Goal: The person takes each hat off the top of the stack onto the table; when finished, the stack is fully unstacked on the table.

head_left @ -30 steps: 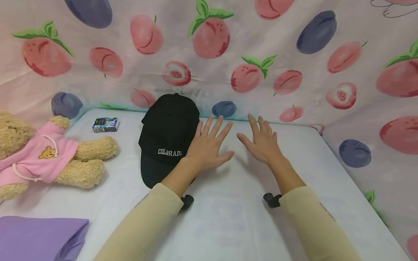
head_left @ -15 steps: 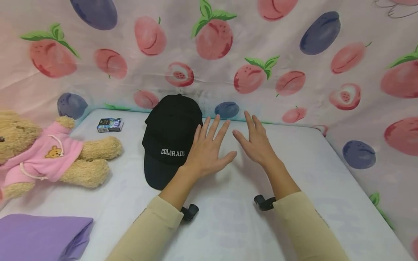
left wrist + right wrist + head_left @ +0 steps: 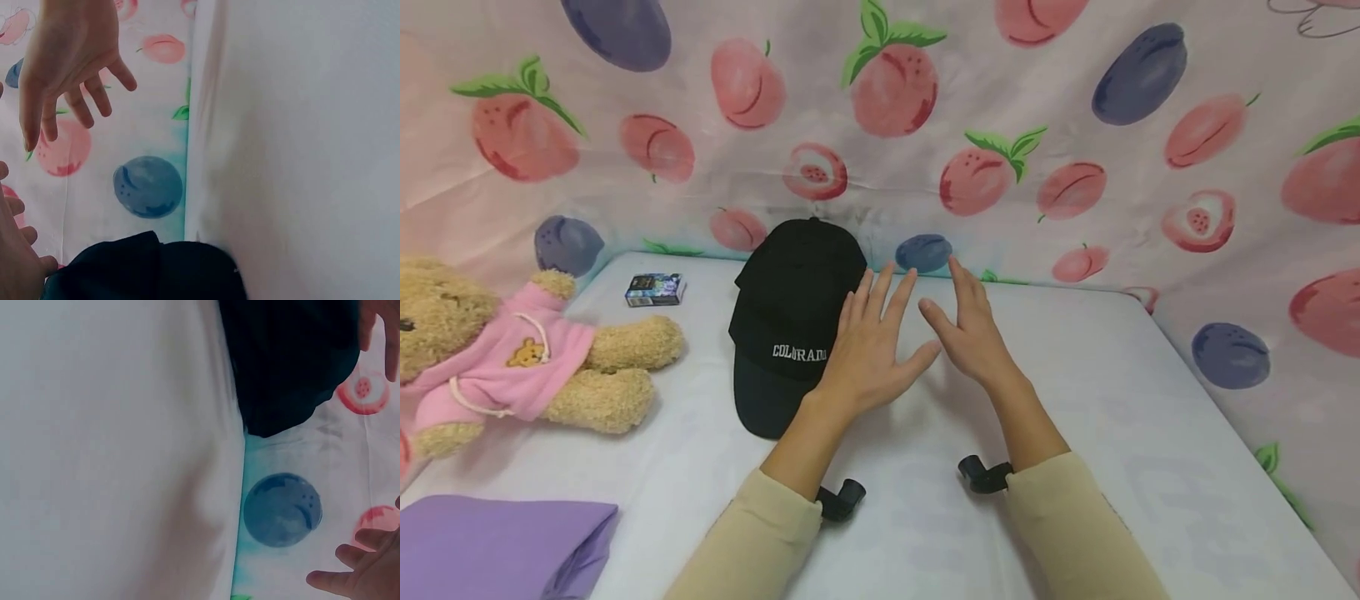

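While the black cap (image 3: 793,300) lies brim toward you, left of centre at the far side of the white-covered desk (image 3: 1112,483), your left hand (image 3: 867,346) hovers along its right edge, fingers straight and parted, thumb held out, gripping nothing. Right hand (image 3: 973,333) is just beside it, over the white cover, also open, fingers extended and close together, thumb out, nothing held; the two thumbs look near each other from the head view, though whether they meet is not certain. Both wrist views suggest hands in the air rather than resting; any light brush on the cap can't be ruled out. Step in hand reads as positioning, with no hold made. Should you work the cap next, you'd want to lower both hands, curl the fingers and keep the soft crown from crumpling. Outward: small printed box (image 3: 655,289) left of the cap, teddy bear (image 3: 527,358) in pink on its back further left, folded purple cloth (image 3: 497,550) at the near left, fruit-print backdrop (image 3: 880,187) behind. Against a second ago: your right hand has come leftward, closing the gap; your left has turned slightly, fingers less splayed. Cap, bear and box lie as they did.
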{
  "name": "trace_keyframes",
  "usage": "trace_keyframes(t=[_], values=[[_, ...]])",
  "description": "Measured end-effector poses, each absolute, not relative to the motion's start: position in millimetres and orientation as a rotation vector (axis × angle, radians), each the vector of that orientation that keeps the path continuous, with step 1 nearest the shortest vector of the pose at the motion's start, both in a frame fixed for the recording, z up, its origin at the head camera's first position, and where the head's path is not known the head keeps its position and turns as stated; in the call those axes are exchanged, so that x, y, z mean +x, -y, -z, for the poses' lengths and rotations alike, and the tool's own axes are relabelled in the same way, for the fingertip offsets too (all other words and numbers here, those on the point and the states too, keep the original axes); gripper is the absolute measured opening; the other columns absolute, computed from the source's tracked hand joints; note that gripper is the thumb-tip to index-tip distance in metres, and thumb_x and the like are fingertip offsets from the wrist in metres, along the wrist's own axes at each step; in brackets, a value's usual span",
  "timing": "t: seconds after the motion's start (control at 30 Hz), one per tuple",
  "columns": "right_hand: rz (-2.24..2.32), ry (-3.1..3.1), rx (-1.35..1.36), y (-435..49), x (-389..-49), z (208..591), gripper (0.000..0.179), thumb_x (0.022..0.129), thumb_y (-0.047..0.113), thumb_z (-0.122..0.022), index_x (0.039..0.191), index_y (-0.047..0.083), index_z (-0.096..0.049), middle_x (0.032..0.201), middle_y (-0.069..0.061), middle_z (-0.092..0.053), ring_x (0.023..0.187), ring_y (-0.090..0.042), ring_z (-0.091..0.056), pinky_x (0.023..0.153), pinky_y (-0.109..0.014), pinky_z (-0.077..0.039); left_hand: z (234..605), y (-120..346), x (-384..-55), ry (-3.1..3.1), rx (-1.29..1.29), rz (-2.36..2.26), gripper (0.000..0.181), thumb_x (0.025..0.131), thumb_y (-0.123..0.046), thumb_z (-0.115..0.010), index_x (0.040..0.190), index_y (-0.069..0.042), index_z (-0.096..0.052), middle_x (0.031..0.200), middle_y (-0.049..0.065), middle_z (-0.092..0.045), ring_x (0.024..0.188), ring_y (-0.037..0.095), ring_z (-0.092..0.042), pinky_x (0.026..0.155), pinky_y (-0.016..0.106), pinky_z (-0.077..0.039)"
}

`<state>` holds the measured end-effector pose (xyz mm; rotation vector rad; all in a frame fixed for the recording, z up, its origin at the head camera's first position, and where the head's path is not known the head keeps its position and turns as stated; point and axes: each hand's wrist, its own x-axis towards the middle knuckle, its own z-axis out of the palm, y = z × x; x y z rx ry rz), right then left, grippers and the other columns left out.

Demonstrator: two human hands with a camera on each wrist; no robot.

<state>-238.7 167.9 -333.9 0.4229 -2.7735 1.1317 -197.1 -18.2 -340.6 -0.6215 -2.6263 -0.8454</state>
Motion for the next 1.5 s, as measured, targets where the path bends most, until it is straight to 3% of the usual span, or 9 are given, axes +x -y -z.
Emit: trace_keyframes(t=[0.5, 0.73, 1.03, 1.23, 1.5], values=[[-1.337, 2.691, 0.410, -144, -233, 338, 0.087, 0.102, 0.058, -0.051, 0.168, 0.028, -0.003, 0.173, -0.012, -0.010, 0.160, -0.035, -0.016, 0.123, -0.067, -0.022, 323, 42, -195, 2.513, -0.612, 0.977, 0.083, 0.100, -0.059, -0.050, 0.167, -0.024, -0.018, 0.175, 0.007, -0.010, 0.162, 0.033, -0.004, 0.127, 0.065, -0.008], [-1.365, 2.673, 0.425, -133, -232, 339, 0.083, 0.103, 0.055, -0.052, 0.168, 0.032, -0.004, 0.172, -0.012, -0.014, 0.158, -0.034, -0.021, 0.123, -0.066, -0.024, 313, 65, -196, 2.436, -0.527, 1.025, 0.087, 0.098, -0.073, -0.036, 0.167, -0.024, -0.018, 0.175, 0.006, -0.008, 0.162, 0.034, -0.004, 0.126, 0.065, -0.008], [-1.440, 2.664, 0.463, -125, -227, 338, 0.089, 0.099, 0.051, -0.062, 0.168, 0.030, -0.010, 0.172, -0.010, -0.017, 0.155, -0.037, -0.028, 0.119, -0.066, -0.032, 312, 84, -199, 2.426, -0.438, 1.078, 0.082, 0.099, -0.055, -0.049, 0.167, -0.024, -0.017, 0.175, 0.006, -0.010, 0.162, 0.034, -0.003, 0.125, 0.068, -0.007], [-1.498, 2.659, 0.498, -122, -225, 340, 0.089, 0.097, 0.044, -0.067, 0.167, 0.031, -0.013, 0.171, -0.008, -0.021, 0.153, -0.038, -0.034, 0.117, -0.066, -0.034, 311, 107, -200, 2.399, -0.344, 1.164, 0.081, 0.100, -0.054, -0.051, 0.167, -0.024, -0.017, 0.174, 0.008, -0.014, 0.162, 0.034, -0.002, 0.125, 0.068, -0.006], [-1.566, 2.687, 0.531, -116, -227, 341, 0.086, 0.096, 0.042, -0.070, 0.166, 0.032, -0.020, 0.170, -0.005, -0.025, 0.150, -0.036, -0.041, 0.116, -0.065, -0.038, 314, 143, -206, 2.357, -0.289, 1.258, 0.076, 0.104, -0.042, -0.052, 0.166, -0.014, -0.019, 0.172, 0.010, -0.020, 0.160, 0.032, -0.012, 0.128, 0.058, -0.010]])
